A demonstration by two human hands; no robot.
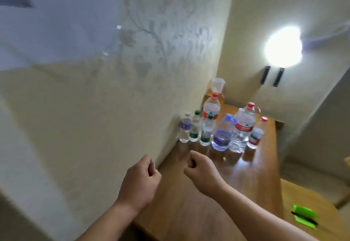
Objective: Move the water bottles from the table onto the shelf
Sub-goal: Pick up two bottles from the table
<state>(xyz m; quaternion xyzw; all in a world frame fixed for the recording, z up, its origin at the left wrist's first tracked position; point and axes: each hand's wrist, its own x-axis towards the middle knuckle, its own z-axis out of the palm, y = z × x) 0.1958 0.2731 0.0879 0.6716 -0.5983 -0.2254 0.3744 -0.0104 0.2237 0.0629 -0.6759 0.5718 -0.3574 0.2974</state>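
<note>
Several water bottles stand in a cluster at the far end of the wooden table, close to the wall. They include a small purple-label bottle, two green-label bottles, a squat purple jug, two large red-cap bottles and a small red-cap bottle. My left hand and my right hand hover over the table's near part with fingers curled into fists, holding nothing, well short of the bottles. No shelf is visible.
A patterned wall runs along the table's left side. A clear plastic cup stands on a low ledge behind the bottles. A green object lies on a lower wooden surface at the right. A bright lamp glares on the far wall.
</note>
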